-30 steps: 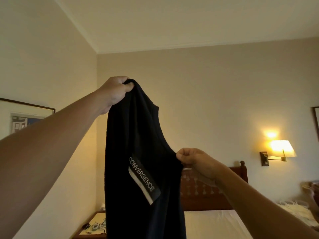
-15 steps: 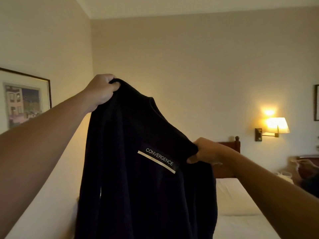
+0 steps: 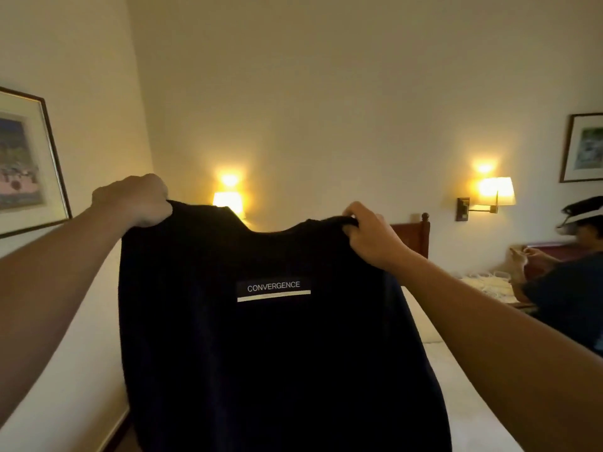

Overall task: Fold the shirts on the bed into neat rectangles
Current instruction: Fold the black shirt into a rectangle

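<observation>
A black shirt [image 3: 277,363] with a white "CONVERGENCE" label hangs spread out in the air in front of me. My left hand [image 3: 135,200] grips its left shoulder, fingers curled round the cloth. My right hand [image 3: 368,236] grips the right shoulder at about the same height. The shirt hangs straight down and hides most of the bed [image 3: 463,402] behind it; only a strip of white sheet shows at the right.
A wooden headboard [image 3: 412,234] stands behind the shirt. Two lit wall lamps [image 3: 494,192] glow on the far wall, framed pictures [image 3: 23,164] hang left and right. Another person [image 3: 569,288] sits at the far right by a second bed.
My right hand rose and moved right, my left hand dropped, so the shirt went from hanging bunched and tilted to spread level. The view tilted down and turned right.
</observation>
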`<action>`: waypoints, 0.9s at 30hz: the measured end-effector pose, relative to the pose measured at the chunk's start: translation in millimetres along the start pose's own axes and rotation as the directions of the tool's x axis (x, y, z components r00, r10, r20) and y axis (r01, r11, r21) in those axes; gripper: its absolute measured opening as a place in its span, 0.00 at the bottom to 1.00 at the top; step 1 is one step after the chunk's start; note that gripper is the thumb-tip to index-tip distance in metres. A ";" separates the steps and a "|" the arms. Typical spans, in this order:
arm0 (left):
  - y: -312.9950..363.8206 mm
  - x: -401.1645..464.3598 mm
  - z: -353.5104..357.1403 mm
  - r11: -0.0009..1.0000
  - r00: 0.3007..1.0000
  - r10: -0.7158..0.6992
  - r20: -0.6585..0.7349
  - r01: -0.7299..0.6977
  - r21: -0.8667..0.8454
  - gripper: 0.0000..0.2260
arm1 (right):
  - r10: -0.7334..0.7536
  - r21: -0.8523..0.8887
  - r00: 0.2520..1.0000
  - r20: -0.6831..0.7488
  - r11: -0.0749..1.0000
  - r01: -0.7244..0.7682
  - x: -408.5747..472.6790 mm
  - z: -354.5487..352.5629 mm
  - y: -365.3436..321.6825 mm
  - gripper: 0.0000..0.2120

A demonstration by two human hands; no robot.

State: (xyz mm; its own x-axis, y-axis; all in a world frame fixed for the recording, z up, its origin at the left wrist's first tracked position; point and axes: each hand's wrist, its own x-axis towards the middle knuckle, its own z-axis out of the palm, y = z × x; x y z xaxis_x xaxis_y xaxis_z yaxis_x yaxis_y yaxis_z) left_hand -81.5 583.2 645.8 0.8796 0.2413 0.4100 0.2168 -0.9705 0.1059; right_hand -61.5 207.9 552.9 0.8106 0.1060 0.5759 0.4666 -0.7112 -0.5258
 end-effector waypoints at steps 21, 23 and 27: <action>143.2 -99.4 65.3 0.652 0.750 0.585 0.308 -0.209 -0.729 0.09 | 0.200 0.225 0.947 0.251 0.940 -0.258 -68.3 -16.3 49.5 0.04; 146.4 -109.1 63.8 0.622 0.728 0.584 0.359 -0.118 -0.774 0.07 | 0.163 0.239 0.977 0.134 0.952 -0.192 -65.9 -21.0 36.0 0.02; 147.3 -118.2 52.0 0.502 0.732 0.595 0.331 -0.017 -0.865 0.24 | 0.062 0.128 0.994 -0.090 0.991 -0.050 -55.6 -32.0 -4.6 0.02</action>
State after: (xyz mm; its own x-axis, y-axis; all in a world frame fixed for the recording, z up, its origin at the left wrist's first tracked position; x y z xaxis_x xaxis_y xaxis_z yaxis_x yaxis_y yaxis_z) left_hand -131.5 411.5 565.8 0.9133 -0.4024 0.0637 -0.2725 -0.4871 0.8297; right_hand -120.1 183.0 543.3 0.8028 -0.0006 0.5962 0.4671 -0.6208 -0.6296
